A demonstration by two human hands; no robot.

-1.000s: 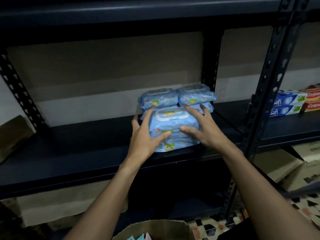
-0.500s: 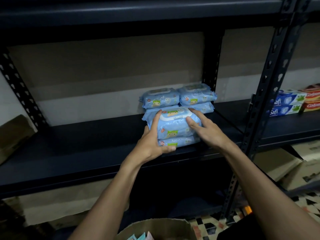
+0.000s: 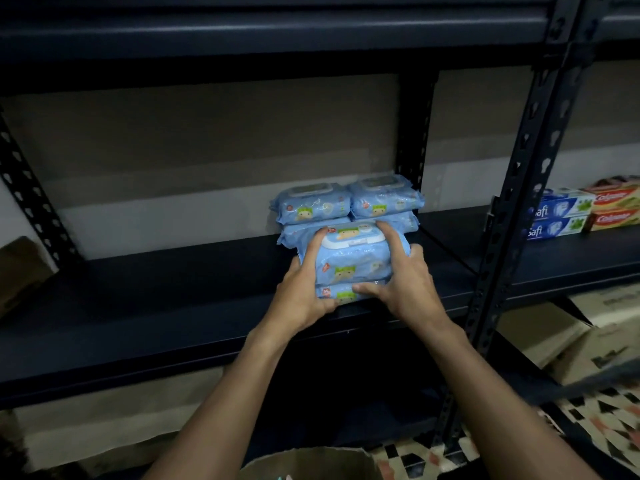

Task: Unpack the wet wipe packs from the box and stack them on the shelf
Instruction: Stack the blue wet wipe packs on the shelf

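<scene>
A front stack of two blue wet wipe packs (image 3: 349, 261) sits near the front edge of the dark metal shelf (image 3: 173, 306). My left hand (image 3: 301, 292) holds the stack's left side, fingers up along it and thumb under the lower pack. My right hand (image 3: 405, 282) grips the right side, index finger on the top pack's lid, thumb across the front between the two packs. Behind stand two more stacks of the same packs (image 3: 346, 206), two high. The brown box (image 3: 304, 462) shows at the bottom edge, with a bit of blue inside.
A perforated black upright (image 3: 509, 216) stands right of the stack. Beyond it lie toothpaste cartons (image 3: 557, 216) and red cartons (image 3: 616, 209). Cardboard boxes (image 3: 554, 327) sit lower right; another carton (image 3: 20, 271) is at far left. The shelf's left half is bare.
Both hands shifted from lying flat on the packs' front to clasping the stack's sides. The front stack now stands squarer, slightly further right and closer to the rear packs.
</scene>
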